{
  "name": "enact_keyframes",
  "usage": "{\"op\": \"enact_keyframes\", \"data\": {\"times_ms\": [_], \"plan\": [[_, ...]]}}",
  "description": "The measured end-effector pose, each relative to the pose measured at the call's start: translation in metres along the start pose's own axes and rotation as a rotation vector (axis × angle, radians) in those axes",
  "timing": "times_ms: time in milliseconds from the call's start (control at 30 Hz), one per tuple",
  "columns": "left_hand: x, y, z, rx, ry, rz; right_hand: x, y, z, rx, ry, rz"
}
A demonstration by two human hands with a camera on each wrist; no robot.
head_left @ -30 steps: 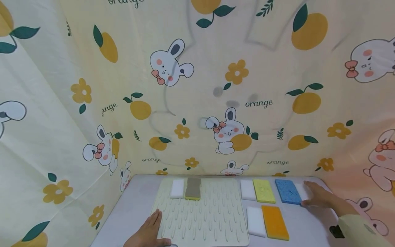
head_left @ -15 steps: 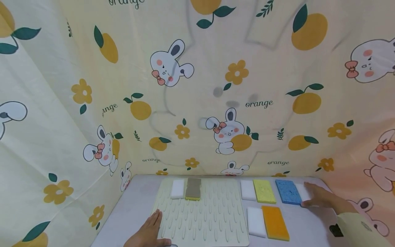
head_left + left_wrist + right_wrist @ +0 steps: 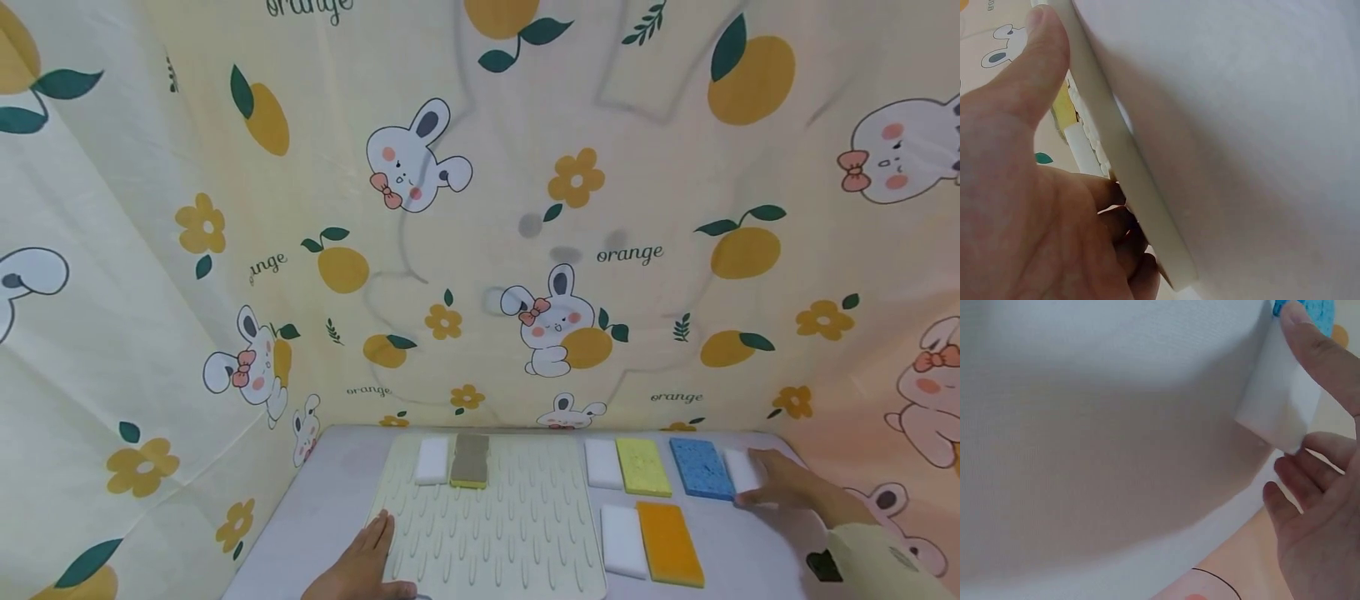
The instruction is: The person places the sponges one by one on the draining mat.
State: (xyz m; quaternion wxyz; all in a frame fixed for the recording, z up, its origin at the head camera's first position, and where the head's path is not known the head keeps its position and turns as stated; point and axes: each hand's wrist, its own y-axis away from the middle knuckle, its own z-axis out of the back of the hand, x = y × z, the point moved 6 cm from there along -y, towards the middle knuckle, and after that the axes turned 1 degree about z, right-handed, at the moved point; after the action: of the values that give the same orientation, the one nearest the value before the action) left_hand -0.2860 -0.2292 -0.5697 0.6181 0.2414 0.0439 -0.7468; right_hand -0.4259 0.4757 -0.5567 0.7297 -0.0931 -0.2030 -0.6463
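My left hand (image 3: 356, 562) rests against the left edge of a cream mat (image 3: 517, 542) with raised ridges. In the left wrist view, thumb and fingers touch the mat's side edge (image 3: 1125, 156). My right hand (image 3: 783, 479) is at the table's far right, beside a white sponge (image 3: 741, 471). The right wrist view shows loosely bent fingers at the end of that white sponge (image 3: 1285, 394), with the thumb over its other end. A blue sponge (image 3: 702, 468) lies directly left of it. On the mat are a white sponge (image 3: 432, 461) and a grey-topped yellow sponge (image 3: 470, 461).
Right of the mat lie a white sponge (image 3: 603, 462) beside a yellow sponge (image 3: 643, 467), and nearer, another white sponge (image 3: 623, 540) beside an orange sponge (image 3: 670, 543). A printed curtain (image 3: 465, 250) stands behind and around the table (image 3: 300, 517).
My right hand has drawn slightly to the right, so more of the white sponge beside it shows. The left hand stays at the mat's edge.
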Motion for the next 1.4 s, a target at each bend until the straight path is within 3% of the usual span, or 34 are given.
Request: {"op": "enact_keyframes", "data": {"times_ms": [200, 400, 567, 700, 1067, 1233, 1400], "plan": [[-0.002, 0.001, 0.0, 0.013, -0.008, -0.012, -0.002, 0.007, -0.003, 0.029, 0.001, -0.023], [-0.001, 0.001, 0.003, -0.029, 0.006, -0.031, 0.0, 0.014, 0.0, -0.022, -0.005, -0.047], [0.004, -0.002, 0.001, -0.033, -0.011, -0.042, 0.006, 0.02, 0.004, -0.065, -0.013, -0.058], [0.006, -0.003, 0.0, -0.027, 0.028, -0.045, 0.012, 0.027, 0.008, -0.074, -0.028, -0.065], [0.028, -0.015, -0.015, -0.04, 0.038, -0.113, 0.04, 0.036, 0.008, -0.07, -0.071, -0.045], [0.026, -0.015, -0.015, -0.04, 0.037, -0.115, 0.048, 0.032, 0.005, -0.109, -0.077, -0.025], [0.016, -0.01, -0.01, -0.016, 0.021, -0.066, 0.061, 0.032, 0.005, -0.133, -0.068, -0.007]]}}
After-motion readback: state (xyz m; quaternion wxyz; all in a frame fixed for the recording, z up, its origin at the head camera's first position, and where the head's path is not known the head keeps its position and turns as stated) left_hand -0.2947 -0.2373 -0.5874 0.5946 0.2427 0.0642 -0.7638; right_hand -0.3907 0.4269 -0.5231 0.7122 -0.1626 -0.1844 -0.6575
